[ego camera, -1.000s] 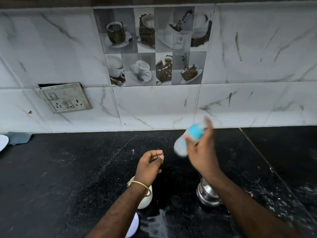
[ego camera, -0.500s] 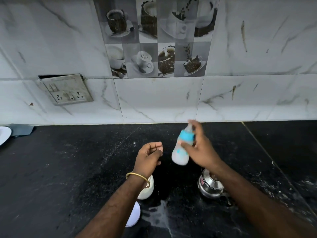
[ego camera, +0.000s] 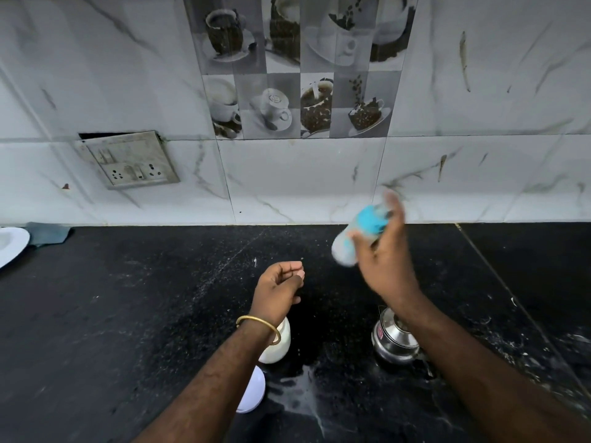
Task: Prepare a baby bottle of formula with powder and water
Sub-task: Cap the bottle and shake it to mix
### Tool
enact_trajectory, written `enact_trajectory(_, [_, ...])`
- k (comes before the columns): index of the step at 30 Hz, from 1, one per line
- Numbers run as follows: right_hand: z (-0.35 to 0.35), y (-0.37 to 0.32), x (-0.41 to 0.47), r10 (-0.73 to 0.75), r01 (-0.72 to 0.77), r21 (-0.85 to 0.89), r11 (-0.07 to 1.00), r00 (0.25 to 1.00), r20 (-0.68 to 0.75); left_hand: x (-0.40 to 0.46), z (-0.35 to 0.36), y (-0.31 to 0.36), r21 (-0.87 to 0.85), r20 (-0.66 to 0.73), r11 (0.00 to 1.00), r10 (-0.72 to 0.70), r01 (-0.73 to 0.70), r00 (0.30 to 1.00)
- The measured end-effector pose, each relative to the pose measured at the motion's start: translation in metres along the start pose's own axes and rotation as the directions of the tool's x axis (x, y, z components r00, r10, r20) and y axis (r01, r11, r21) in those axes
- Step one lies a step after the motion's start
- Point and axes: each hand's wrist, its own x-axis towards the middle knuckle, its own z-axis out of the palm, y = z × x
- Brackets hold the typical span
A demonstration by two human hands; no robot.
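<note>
My right hand point(ego camera: 385, 266) grips a baby bottle point(ego camera: 358, 235) with a blue collar and milky white contents. The bottle is tilted, its base down-left and its teat up-right, and it is blurred by motion above the black counter point(ego camera: 128, 314). My left hand point(ego camera: 278, 290) hovers beside it, loosely curled with nothing in it, a gold bangle on the wrist. Under my left wrist stands a white jar point(ego camera: 279, 345), and its white lid point(ego camera: 254, 390) lies just in front of it. A small steel pot point(ego camera: 395, 342) stands under my right forearm.
A wet, whitish spill point(ego camera: 300, 398) spreads on the counter between the jar and the pot. A white plate point(ego camera: 9, 246) and a grey cloth point(ego camera: 48, 233) lie at the far left by the wall. A switch socket plate point(ego camera: 131, 161) hangs loose on the tiled wall.
The bottle in my right hand swung down to nearly upright, then back up and to the right into a tilt. My left hand stayed in place.
</note>
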Motion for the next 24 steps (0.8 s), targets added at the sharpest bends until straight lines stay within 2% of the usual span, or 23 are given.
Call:
enact_trajectory(1, [0.004, 0.006, -0.011, 0.034, -0.013, -0.101, 0.995, 0.977, 0.209, -0.001, 0.0, 0.0, 0.003, 0.002, 1.0, 0.001, -0.001, 1.0])
enact_trajectory(2, [0.006, 0.012, -0.022, 0.088, -0.024, -0.167, 0.986, 0.918, 0.386, -0.001, 0.001, 0.001, 0.007, 0.006, 1.0, 0.002, -0.002, 1.0])
enact_trajectory(3, [0.005, 0.015, -0.028, 0.119, -0.035, -0.19, 0.981, 0.883, 0.454, -0.001, 0.001, 0.002, 0.01, 0.012, 1.0, 0.003, -0.003, 1.0])
enact_trajectory(4, [0.003, 0.015, -0.027, 0.105, -0.051, -0.141, 0.989, 0.904, 0.414, -0.001, 0.001, 0.003, 0.01, 0.017, 1.0, 0.006, -0.006, 1.0])
enact_trajectory(6, [-0.002, 0.006, -0.011, 0.096, -0.103, 0.074, 0.992, 0.99, 0.1, 0.001, 0.0, 0.004, 0.006, 0.019, 1.0, 0.008, -0.008, 1.0])
enact_trajectory(8, [-0.005, -0.001, 0.002, 0.094, -0.052, 0.204, 0.978, 0.974, -0.205, 0.002, 0.0, 0.004, 0.006, 0.013, 1.0, 0.003, -0.003, 1.0])
enact_trajectory(9, [-0.004, 0.0, 0.0, 0.075, -0.038, 0.157, 0.987, 0.968, -0.239, 0.002, 0.0, 0.004, 0.004, 0.011, 1.0, 0.001, -0.002, 1.0])
enact_trajectory(10, [-0.001, 0.008, -0.004, 0.061, -0.051, 0.071, 0.996, 0.988, -0.145, 0.002, 0.001, 0.004, 0.002, 0.013, 1.0, 0.0, 0.0, 1.0])
enact_trajectory(11, [0.002, 0.016, -0.012, 0.102, -0.1, -0.029, 0.995, 0.993, 0.056, 0.001, 0.002, 0.004, 0.003, 0.019, 1.0, 0.002, -0.002, 1.0])
enact_trajectory(12, [0.006, 0.025, -0.024, 0.184, -0.155, -0.124, 0.98, 0.943, 0.277, 0.0, 0.003, 0.004, 0.006, 0.024, 1.0, 0.006, -0.006, 1.0])
enact_trajectory(13, [0.006, 0.031, -0.035, 0.237, -0.179, -0.177, 0.968, 0.884, 0.403, 0.0, 0.004, 0.004, 0.007, 0.031, 1.0, 0.009, -0.009, 0.999])
enact_trajectory(14, [0.006, 0.032, -0.039, 0.23, -0.18, -0.159, 0.971, 0.888, 0.399, 0.0, 0.004, 0.004, 0.006, 0.038, 1.0, 0.011, -0.012, 0.999])
enact_trajectory(15, [0.005, 0.031, -0.038, 0.199, -0.18, -0.091, 0.979, 0.933, 0.301, 0.0, 0.004, 0.004, 0.003, 0.043, 1.0, 0.012, -0.012, 0.999])
enact_trajectory(16, [0.004, 0.029, -0.034, 0.169, -0.171, 0.002, 0.985, 0.976, 0.14, 0.0, 0.004, 0.003, 0.004, 0.046, 1.0, 0.011, -0.011, 0.999])
enact_trajectory(17, [0.003, 0.025, -0.031, 0.148, -0.147, 0.072, 0.987, 0.989, -0.012, 0.0, 0.003, 0.002, 0.01, 0.046, 1.0, 0.007, -0.008, 0.999])
enact_trajectory(18, [0.003, 0.022, -0.028, 0.115, -0.107, 0.077, 0.991, 0.988, -0.1, 0.0, 0.003, 0.001, 0.016, 0.042, 1.0, 0.002, -0.003, 0.999])
enact_trajectory(19, [0.004, 0.021, -0.028, 0.074, -0.073, 0.012, 0.997, 0.994, -0.078, -0.001, 0.003, -0.001, 0.02, 0.039, 1.0, -0.003, 0.002, 0.999])
enact_trajectory(20, [0.006, 0.021, -0.031, 0.055, -0.05, -0.073, 0.996, 0.996, 0.064, -0.001, 0.004, -0.002, 0.021, 0.039, 1.0, -0.007, 0.006, 0.999])
enact_trajectory(21, [0.008, 0.023, -0.038, 0.094, -0.055, -0.151, 0.987, 0.96, 0.264, -0.001, 0.004, -0.002, 0.02, 0.04, 1.0, -0.008, 0.007, 0.999])
enact_trajectory(22, [0.012, 0.027, -0.047, 0.17, -0.087, -0.207, 0.975, 0.888, 0.428, -0.001, 0.004, -0.002, 0.019, 0.045, 1.0, -0.005, 0.004, 0.999])
enact_trajectory(23, [0.014, 0.031, -0.054, 0.234, -0.133, -0.231, 0.964, 0.836, 0.497, 0.0, 0.004, -0.001, 0.02, 0.05, 1.0, 0.0, -0.001, 0.999])
enact_trajectory(24, [0.015, 0.036, -0.059, 0.264, -0.177, -0.219, 0.96, 0.834, 0.485, 0.0, 0.004, 0.0, 0.019, 0.054, 1.0, 0.007, -0.008, 0.999])
